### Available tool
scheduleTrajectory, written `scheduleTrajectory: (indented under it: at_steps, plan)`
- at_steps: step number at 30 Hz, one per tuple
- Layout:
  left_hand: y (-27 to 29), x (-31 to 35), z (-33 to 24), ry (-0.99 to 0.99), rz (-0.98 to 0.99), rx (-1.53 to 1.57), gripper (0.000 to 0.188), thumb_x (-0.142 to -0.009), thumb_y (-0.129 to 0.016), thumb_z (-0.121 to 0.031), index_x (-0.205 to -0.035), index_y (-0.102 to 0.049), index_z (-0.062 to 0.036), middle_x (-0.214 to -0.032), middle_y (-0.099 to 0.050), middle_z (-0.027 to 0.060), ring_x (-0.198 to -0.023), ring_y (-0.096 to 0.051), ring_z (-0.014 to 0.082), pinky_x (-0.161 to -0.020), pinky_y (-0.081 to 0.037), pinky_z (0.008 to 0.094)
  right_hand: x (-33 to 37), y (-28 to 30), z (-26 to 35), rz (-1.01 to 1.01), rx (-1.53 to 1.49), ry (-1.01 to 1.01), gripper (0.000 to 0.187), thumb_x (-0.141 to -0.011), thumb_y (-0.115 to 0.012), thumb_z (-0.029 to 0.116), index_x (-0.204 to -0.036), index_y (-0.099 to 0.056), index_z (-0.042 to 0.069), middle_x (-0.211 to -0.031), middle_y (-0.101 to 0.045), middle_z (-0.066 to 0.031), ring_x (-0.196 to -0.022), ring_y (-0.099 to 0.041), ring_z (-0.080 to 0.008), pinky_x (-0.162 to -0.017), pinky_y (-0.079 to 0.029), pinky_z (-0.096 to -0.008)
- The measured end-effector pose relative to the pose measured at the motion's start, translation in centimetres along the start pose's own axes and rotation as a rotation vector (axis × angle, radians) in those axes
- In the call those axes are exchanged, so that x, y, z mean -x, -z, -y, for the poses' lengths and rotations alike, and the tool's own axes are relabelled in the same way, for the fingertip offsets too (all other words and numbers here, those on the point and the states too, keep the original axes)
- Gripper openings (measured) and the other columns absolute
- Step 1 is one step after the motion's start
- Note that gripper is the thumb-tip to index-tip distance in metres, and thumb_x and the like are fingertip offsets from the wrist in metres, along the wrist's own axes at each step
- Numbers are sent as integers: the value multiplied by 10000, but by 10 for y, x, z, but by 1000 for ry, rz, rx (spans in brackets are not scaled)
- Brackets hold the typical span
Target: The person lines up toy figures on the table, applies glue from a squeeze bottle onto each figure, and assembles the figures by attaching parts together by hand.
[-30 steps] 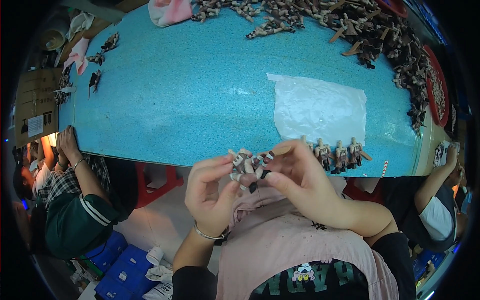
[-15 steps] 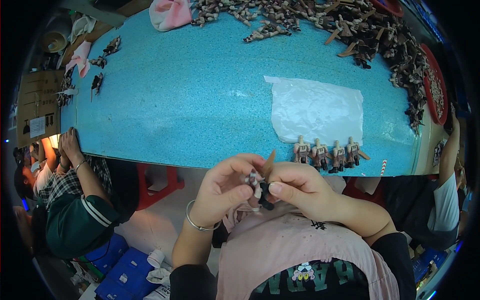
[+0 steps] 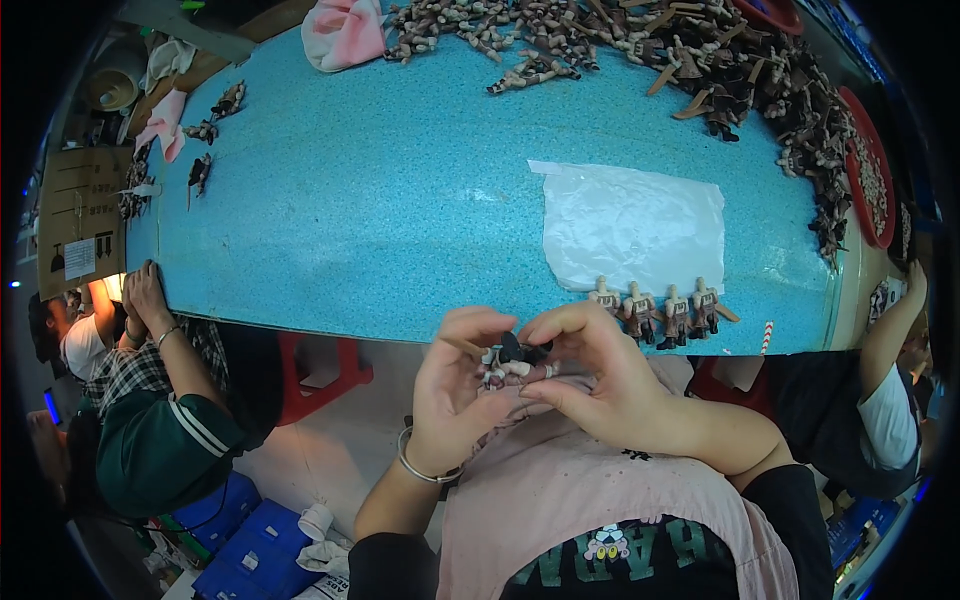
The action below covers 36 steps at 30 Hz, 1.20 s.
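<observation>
As I watched, left hand (image 3: 455, 395) and right hand (image 3: 600, 385) pinched one small figure (image 3: 508, 362) between fingertips at lower centre, below the table edge (image 3: 400, 325), lying crosswise, equally near both.

small toy figure (image 3: 510, 362): pale body, dark part on top | pinched between the fingertips of both hands | held off the table's near edge, over the lap | mostly hidden by fingers, pose unclear
</observation>
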<state>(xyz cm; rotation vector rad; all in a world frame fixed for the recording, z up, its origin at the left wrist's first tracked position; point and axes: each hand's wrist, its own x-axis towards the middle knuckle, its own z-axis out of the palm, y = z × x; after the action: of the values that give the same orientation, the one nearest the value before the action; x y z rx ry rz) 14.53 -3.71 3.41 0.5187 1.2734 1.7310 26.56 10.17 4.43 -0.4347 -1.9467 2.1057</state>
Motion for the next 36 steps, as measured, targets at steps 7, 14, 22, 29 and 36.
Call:
scheduleTrajectory:
  at_steps: [7,14,22,29,36]
  plan:
    - [9,-5,-6,96,179,36,459,-752,-781,-301,-1076,-620,-18,-1357,-407,160,-1320,-367,297,-1063,-317,411,-3,0,14,17,70,98,526,-797,-680,31,-1273,-457,16,-1101,-562,-132,-1032,-571,-269,-873,-468,-357]
    - [10,-8,5,-209,198,-214,461,-747,-793,-314,-1061,-619,-24,-1229,-529,136,-1313,-366,322,-1085,-266,477,-8,3,10,74,178,217,411,-783,-655,8,-1183,-563,6,-1016,-558,-142,-930,-554,-295,-789,-458,-354]
    - [-1,-6,4,-184,117,-179,430,-764,-782,-301,-1046,-620,-20,-1192,-554,130,-1274,-401,309,-1090,-259,490,-3,3,8,2,160,158,338,-805,-640,14,-1141,-609,10,-940,-567,-125,-888,-559,-270,-733,-460,-335]
    - [3,-20,0,-115,50,-190,383,-768,-773,-281,-1014,-633,-22,-1160,-563,127,-1249,-431,323,-1070,-298,470,-27,15,9,79,151,79,342,-794,-667,9,-1133,-630,42,-1002,-584,-102,-921,-582,-227,-792,-487,-307]
    - [69,-61,-49,-499,-296,-1035,324,-689,-769,-103,-984,-641,-59,-1115,-593,113,-1217,-450,354,-1008,-372,463,-143,63,12,-149,755,170,246,-834,-606,1,-1076,-617,37,-910,-630,-158,-778,-615,-269,-666,-488,-369]
